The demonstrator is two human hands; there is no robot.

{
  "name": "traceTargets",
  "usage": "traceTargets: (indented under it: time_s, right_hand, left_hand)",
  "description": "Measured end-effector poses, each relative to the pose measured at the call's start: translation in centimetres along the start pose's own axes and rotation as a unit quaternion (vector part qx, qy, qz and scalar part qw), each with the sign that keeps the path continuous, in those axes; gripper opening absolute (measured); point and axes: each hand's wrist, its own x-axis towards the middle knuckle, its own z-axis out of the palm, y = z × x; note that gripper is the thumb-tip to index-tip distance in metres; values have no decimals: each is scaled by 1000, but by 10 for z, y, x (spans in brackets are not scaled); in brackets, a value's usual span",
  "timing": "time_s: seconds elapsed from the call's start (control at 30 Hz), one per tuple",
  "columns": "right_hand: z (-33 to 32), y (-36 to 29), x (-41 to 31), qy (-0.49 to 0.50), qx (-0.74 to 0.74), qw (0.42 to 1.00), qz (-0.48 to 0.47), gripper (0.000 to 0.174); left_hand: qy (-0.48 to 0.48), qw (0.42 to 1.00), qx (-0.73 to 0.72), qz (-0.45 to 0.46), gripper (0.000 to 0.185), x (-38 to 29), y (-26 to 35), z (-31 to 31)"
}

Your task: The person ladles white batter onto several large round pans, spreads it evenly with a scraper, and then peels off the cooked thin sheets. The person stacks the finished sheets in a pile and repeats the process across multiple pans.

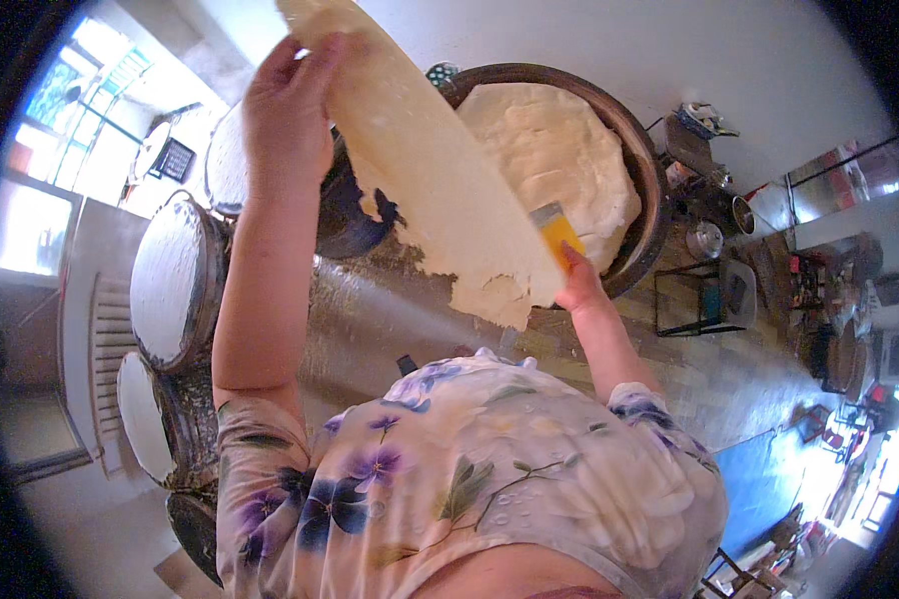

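A large thin sheet of pale flatbread or dough (427, 165) hangs tilted in front of me, its lower edge ragged. My left hand (292, 112) grips its upper left part. At its lower right end is my right hand (580, 281), which holds a scraper with a yellow handle (560, 236) and touches or grips the sheet's edge; the fingers are partly hidden. Beyond the sheet, a pile of similar pale sheets or dough (569, 157) lies in a wide round brown container (644, 172). The sheet covers part of that container.
Several round vessels with white tops (176, 284) line the left side. A dark rounded vessel (352, 210) shows behind the sheet. To the right, a black-framed stool or chair (704, 299) stands on the floor, near metal pots (704, 239). A radiator (112, 367) is at the far left.
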Motion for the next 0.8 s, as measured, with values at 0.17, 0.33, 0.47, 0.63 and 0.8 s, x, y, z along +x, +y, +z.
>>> traceTargets:
  time_s: [0.17,0.33,0.47,0.63,0.8]
  right_hand:
    - [-18,-43,-1,108,68,989,-74,44]
    - [-66,-80,-8,176,-47,976,-117,30]
    - [-110,-94,3,305,-19,936,-173,31]
    - [-160,-87,31,433,-95,876,-190,40]
    - [-171,-72,47,522,-110,832,-152,39]
  left_hand:
    - [-29,982,-130,-137,26,25,-47,-31]
    - [30,928,-78,-363,16,26,-167,-79]
    - [23,912,-6,-410,17,-5,-222,-100]
    - [14,878,-47,-476,20,-46,-240,-99]
    - [1,871,-119,-476,22,-30,-223,-62]
